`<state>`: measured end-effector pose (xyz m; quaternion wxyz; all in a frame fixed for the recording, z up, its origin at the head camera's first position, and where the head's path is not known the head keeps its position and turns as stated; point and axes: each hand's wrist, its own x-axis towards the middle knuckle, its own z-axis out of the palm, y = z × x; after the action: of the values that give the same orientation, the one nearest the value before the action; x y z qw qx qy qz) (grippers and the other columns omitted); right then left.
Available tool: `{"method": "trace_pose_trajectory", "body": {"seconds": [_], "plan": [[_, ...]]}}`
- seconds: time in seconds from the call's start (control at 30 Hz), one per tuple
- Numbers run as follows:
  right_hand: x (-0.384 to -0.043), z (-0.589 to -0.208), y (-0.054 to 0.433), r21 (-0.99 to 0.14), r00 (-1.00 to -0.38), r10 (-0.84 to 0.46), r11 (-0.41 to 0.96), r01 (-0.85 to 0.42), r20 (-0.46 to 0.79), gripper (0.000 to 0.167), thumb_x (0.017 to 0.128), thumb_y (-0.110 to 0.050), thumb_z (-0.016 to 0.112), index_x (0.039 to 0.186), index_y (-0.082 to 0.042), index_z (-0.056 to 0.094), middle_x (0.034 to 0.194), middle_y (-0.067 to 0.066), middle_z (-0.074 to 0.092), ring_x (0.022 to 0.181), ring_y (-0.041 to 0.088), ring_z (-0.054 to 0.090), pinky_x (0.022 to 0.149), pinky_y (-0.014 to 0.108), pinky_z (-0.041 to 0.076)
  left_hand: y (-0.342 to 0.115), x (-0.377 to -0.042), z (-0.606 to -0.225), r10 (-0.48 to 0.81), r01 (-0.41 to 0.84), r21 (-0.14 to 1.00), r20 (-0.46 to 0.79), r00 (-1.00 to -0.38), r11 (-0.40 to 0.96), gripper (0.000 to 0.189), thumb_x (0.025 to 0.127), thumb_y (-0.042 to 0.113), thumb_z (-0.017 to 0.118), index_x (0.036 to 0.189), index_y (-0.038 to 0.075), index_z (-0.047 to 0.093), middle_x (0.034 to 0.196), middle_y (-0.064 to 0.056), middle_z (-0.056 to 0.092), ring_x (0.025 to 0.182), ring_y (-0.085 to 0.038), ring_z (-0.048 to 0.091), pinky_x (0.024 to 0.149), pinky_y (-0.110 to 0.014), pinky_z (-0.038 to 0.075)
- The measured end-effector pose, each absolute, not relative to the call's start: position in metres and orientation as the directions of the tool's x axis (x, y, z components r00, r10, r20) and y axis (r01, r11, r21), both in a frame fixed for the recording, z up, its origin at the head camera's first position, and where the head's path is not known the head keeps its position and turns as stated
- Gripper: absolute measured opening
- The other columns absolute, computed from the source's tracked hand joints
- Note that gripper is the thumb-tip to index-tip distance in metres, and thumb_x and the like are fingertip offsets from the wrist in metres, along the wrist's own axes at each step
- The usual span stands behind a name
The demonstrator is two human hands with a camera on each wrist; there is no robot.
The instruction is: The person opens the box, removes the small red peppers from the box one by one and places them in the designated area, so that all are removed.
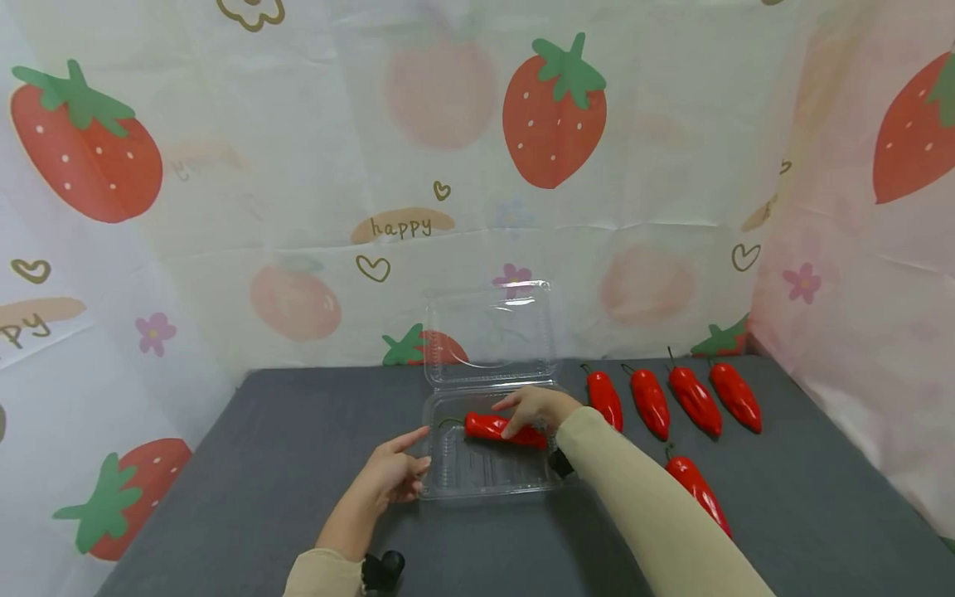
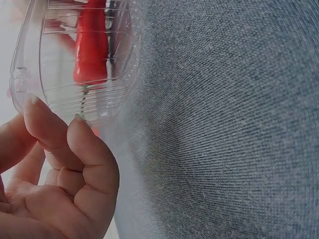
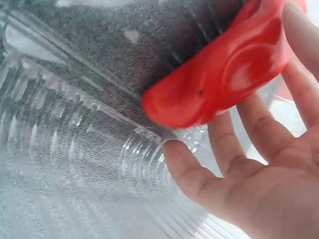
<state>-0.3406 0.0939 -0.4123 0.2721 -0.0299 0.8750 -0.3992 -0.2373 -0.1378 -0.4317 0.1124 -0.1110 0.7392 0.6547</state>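
Note:
A clear plastic clamshell box (image 1: 488, 491) stands with its lid raised, and a red chili pepper (image 1: 485, 426) lies across its base, green stem toward the left. My right hand (image 1: 540, 406) reaches in from the right and grips this pepper between thumb and fingers; in the right wrist view the pepper's rounded tip (image 3: 174, 107) sticks out past the fingers, close over the ribbed box wall. At the box's left side, my left hand (image 1: 391, 473) holds the rim with bent fingers. Its fingertips (image 2: 32, 102) meet the rim corner in the left wrist view.
Several more red chili peppers lie to the right on the dark grey table (image 1: 328, 431): a back row with one pepper (image 1: 649, 404) near its middle, and a nearer pepper (image 1: 697, 489) beside the right sleeve. A strawberry-print curtain (image 1: 298, 207) hangs behind the lid (image 1: 488, 332).

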Motion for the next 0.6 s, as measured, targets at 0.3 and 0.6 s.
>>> {"method": "trace_pose_trajectory", "body": {"seconds": [0.3, 0.6], "plan": [[-0.3413, -0.4137, 0.0920, -0.698, -0.851, -0.256, 0.697, 0.167, -0.459, 0.048, 0.080, -0.006, 0.076, 0.126, -0.016, 0.067, 0.135, 0.017, 0.047, 0.116, 0.034, 0.046, 0.092, 0.053, 0.045, -0.1384, -0.2363, -0.4311, -0.020, -0.308, 0.945, -0.308, -0.951, 0.108, 0.053, 0.091, -0.004, 0.057, 0.143, 0.004, 0.048, 0.061, -0.002, 0.049, 0.044, -0.010, 0.045, 0.045, -0.025, 0.040], [-0.3390, -0.4149, 0.0892, -0.684, -0.855, -0.240, 0.709, 0.169, -0.460, 0.051, 0.078, -0.004, 0.078, 0.126, -0.015, 0.067, 0.133, 0.017, 0.047, 0.116, 0.034, 0.045, 0.097, 0.052, 0.041, -0.1370, -0.2373, -0.4317, -0.034, -0.311, 0.943, -0.309, -0.950, 0.120, 0.053, 0.091, -0.004, 0.057, 0.142, 0.003, 0.048, 0.062, -0.002, 0.049, 0.044, -0.009, 0.046, 0.045, -0.024, 0.041]]}}
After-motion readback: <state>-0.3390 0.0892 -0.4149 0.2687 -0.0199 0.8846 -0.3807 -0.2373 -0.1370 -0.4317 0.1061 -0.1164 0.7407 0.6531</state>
